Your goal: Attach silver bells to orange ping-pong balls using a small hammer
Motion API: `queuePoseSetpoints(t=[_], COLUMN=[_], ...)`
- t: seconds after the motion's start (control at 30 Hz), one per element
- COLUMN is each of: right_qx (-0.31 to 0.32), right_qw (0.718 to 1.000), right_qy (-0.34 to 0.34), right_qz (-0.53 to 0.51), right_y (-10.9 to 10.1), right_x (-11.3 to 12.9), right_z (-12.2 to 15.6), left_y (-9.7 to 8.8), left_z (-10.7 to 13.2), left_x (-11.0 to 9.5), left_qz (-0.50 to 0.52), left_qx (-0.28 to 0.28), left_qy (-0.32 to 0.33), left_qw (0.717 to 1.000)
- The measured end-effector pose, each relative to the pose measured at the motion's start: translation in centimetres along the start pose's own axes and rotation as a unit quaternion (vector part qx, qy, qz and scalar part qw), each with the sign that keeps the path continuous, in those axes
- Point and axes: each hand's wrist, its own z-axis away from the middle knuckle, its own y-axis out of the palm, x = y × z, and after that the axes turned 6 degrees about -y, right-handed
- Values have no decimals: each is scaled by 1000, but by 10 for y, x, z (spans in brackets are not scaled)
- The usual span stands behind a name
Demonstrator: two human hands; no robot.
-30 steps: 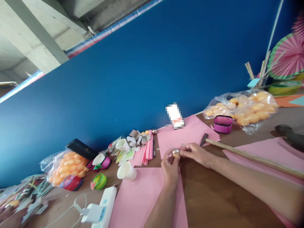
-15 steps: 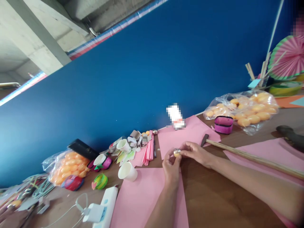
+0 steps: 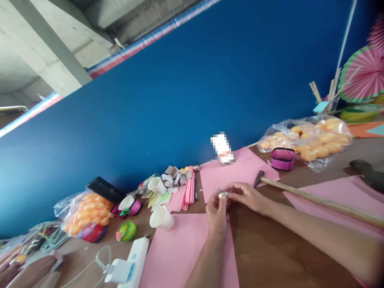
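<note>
So the little shiny ball (image 3: 223, 194) is sitting pinched between two sets of fingertips, at 12 o'clock off the left hand (image 3: 216, 214) and 9 o'clock off the right hand (image 3: 247, 196). Both hands are gripping it just over the pink paper (image 3: 180, 252). A hammer (image 3: 315, 199) is lying out at 3 o'clock and a paper cup (image 3: 162, 218) is sitting at 9.

Left hand (image 3: 216, 211) and right hand (image 3: 246, 196) pinching small shiny ball (image 3: 223, 195), just beside hammer (image 3: 315, 200), above pink paper (image 3: 180, 256).
</note>
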Motion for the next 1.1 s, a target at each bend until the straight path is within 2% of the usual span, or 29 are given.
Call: queuePoseSetpoints(t=[0.2, 0.33, 0.4, 0.53, 0.7, 0.87, 1.1], right_qx=[-4, -26, -34, -27, -22, -16, -28], right_qw=[998, 999, 999, 1000, 1000, 1000, 999], right_qy=[-13, -3, 4, 8, 9, -6, 8], right_qz=[55, 23, 5, -4, 2, -16, -13], right_y=[0, 1, 1, 2, 1, 1, 2], right_x=[-5, -4, -3, 0, 0, -1, 4], right_z=[2, 0, -1, -1, 0, -1, 1], left_y=[2, 4, 4, 4, 5, 6, 7], left_z=[1, 4, 4, 4, 8, 8, 8], left_x=[-2, -6, -7, -9, -14, -15, -15], left_qz=[-19, 16, 25, 3, -31, -20, -28], left_qx=[4, 29, 23, 12, 37, 29, 9], left_qy=[13, -11, -16, -6, 12, 16, 12], left_qw=[1000, 999, 999, 1000, 999, 999, 999])
